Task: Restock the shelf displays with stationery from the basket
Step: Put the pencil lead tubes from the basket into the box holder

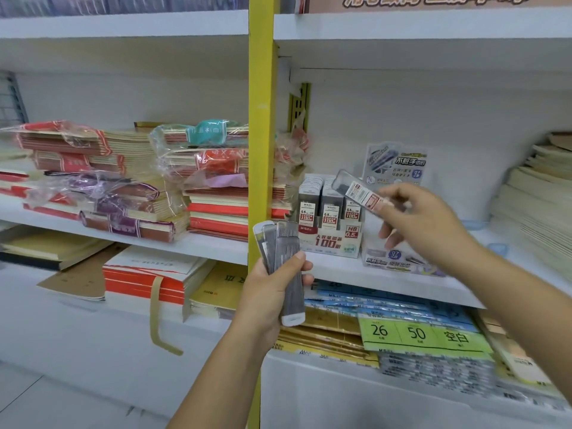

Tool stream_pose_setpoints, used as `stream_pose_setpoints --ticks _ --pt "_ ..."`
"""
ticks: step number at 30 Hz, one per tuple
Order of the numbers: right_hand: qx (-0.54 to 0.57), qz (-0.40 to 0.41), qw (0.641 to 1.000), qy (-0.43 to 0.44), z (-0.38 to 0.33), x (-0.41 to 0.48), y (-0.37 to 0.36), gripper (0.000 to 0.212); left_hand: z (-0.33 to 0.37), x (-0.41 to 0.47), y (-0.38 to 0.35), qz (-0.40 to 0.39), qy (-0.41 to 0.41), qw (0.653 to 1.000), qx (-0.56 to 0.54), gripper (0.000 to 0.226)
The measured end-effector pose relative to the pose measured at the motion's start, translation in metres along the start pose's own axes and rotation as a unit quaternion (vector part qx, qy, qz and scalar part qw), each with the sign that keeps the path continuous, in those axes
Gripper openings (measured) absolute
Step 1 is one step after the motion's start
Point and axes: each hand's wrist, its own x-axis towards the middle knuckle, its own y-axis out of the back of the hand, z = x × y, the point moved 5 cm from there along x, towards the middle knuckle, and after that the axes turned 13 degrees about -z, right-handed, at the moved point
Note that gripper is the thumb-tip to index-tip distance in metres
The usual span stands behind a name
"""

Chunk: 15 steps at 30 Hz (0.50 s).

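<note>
We hold one slim pencil-lead case (359, 193) tilted just above the display box (332, 239) on the shelf (371, 280), our right hand (424, 224) pinching its end in a closed grip, likely to slot it in. Our left hand (272, 292) curls its grip round a fan of spare cases (286, 252), kept close for refilling.
</note>
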Motion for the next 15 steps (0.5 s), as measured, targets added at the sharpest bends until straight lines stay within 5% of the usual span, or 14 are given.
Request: stream_pose_setpoints --ticks 5,15 --pt "-0.151 0.044 0.986 0.053 -0.013 0.025 0.045 0.027 -0.003 0.004 -0.003 -0.009 0.003 1.0 -0.016 0.027" --pt "-0.178 -0.024 0.982 0.057 -0.021 0.07 0.021 0.03 -0.003 0.007 0.002 0.008 0.007 0.999 0.04 0.028"
